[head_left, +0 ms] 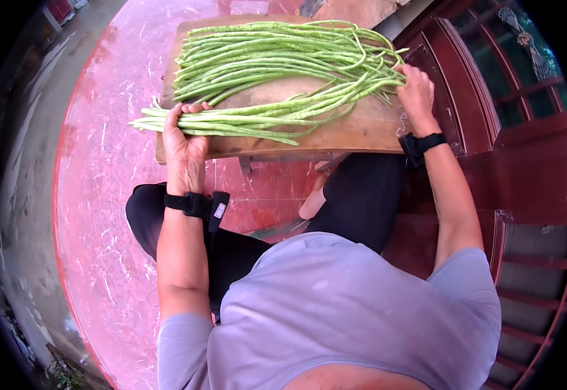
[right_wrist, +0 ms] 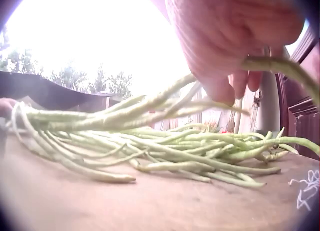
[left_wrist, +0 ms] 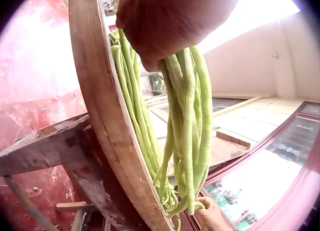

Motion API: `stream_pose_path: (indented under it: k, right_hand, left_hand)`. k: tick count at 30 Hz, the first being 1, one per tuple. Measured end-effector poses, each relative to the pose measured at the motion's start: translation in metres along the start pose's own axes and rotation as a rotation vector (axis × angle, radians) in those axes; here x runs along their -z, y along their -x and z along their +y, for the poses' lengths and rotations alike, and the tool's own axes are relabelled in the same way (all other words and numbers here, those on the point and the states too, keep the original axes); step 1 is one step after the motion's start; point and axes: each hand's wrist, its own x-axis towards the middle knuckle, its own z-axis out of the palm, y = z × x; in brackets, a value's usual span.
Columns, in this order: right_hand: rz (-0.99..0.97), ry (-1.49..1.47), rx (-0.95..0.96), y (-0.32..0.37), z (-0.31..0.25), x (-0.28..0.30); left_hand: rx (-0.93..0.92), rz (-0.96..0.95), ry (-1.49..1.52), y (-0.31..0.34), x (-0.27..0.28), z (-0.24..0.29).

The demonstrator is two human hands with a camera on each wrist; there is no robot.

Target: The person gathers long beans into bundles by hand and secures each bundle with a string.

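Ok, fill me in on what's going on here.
A person is handling long green beans at a wooden board. The fingers of the left hand are curled round a bunch held over the near side, its ends jutting past the board's left edge. The right hand grips bean tips at the opposite end; whether they all belong to that bunch is hard to tell. A larger pile lies along the far side.
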Motion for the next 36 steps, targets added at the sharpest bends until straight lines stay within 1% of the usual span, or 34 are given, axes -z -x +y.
stream_pose_path:
  k: [1,3,6,7,9,10,11,13,14,15,16,17,19,20,21,22,23,24,25,26,27,29,31,33,35,36]
  right_hand:
    - [-0.060,0.038,-0.043,-0.003,0.000,0.011]
    - [-0.027,0.057,-0.080,-0.003,0.009,0.018]
    - [-0.112,0.197,-0.224,-0.003,0.038,0.032]
    - [-0.142,0.152,-0.328,-0.004,0.050,0.035]
    - [-0.199,0.051,-0.536,-0.005,0.089,0.035]
    - [-0.241,-0.006,-0.562,-0.004,0.130,0.023]
    - [-0.209,-0.150,-0.534,0.000,0.163,0.013]
    - [-0.197,-0.521,-0.696,0.013,0.179,0.020]
    - [-0.219,-0.549,-0.656,0.021,0.183,0.022]
    - [-0.245,-0.580,-0.612,0.028,0.183,0.023]
    - [-0.350,-0.622,-0.589,0.035,0.173,0.031]
    - [-0.512,-0.577,-0.603,0.041,0.168,0.032]
    - [-0.699,-0.452,-0.624,0.054,0.131,0.045]
    - [-0.748,-0.395,-0.590,0.064,0.123,0.042]
    - [-0.792,-0.337,-0.561,0.075,0.116,0.040]
    - [-0.781,-0.375,-0.580,0.084,0.099,0.042]
    - [-0.753,-0.467,-0.607,0.096,0.104,0.030]
    - [-0.720,-0.497,-0.652,0.102,0.097,0.029]
    - [-0.541,-0.493,-0.678,0.105,0.089,0.032]
    - [-0.476,-0.471,-0.650,0.104,0.095,0.025]
    - [-0.449,-0.411,-0.640,0.102,0.102,0.021]
    - [-0.440,-0.386,-0.655,0.090,0.097,0.022]
    - [-0.435,-0.407,-0.663,0.082,0.103,0.008]
    - [-0.409,-0.470,-0.681,0.072,0.100,-0.004]
    - [-0.407,-0.337,-0.735,0.061,0.091,-0.006]
    - [-0.430,-0.380,-0.800,0.059,0.094,-0.012]
  left_hand:
    - [0.001,0.014,-0.013,0.001,0.001,0.001]
    - [0.013,0.032,-0.033,-0.002,0.002,0.001]
    - [-0.012,0.014,-0.109,-0.007,0.008,0.003]
    - [-0.024,0.011,-0.124,-0.006,0.006,0.004]
    - [0.009,0.019,-0.074,-0.008,0.007,0.009]
    - [0.039,0.024,-0.033,-0.009,0.009,0.011]
    - [0.016,0.048,-0.045,-0.007,0.006,0.012]
    - [-0.011,0.021,-0.056,-0.007,0.006,0.014]
    - [-0.044,0.042,-0.076,-0.007,0.007,0.014]
    - [-0.030,0.006,-0.057,-0.010,0.011,0.015]
    - [-0.033,0.033,-0.034,-0.013,0.012,0.016]
    - [-0.039,0.060,-0.010,-0.014,0.013,0.015]
    - [-0.042,0.058,0.014,-0.007,0.004,0.010]
    - [-0.029,0.045,0.050,-0.007,0.003,0.010]
    - [-0.051,0.098,0.030,-0.004,-0.003,0.009]
    - [-0.058,0.106,0.001,-0.003,-0.005,0.011]
    - [-0.052,0.107,-0.022,-0.004,-0.006,0.010]
    - [-0.032,0.056,-0.028,-0.004,0.001,0.017]
    - [0.003,-0.017,-0.016,-0.009,0.004,0.014]
    - [-0.016,-0.039,-0.057,-0.008,0.004,0.013]
    - [-0.056,-0.009,-0.088,-0.006,0.001,0.013]
    - [-0.058,-0.051,-0.085,-0.002,-0.002,0.012]
    - [-0.031,-0.173,-0.055,0.004,-0.006,0.012]
    - [0.024,-0.377,0.010,0.011,-0.017,0.007]
    - [0.056,-0.424,0.048,0.018,-0.029,0.007]
    - [0.082,-0.466,0.085,0.021,-0.032,0.008]
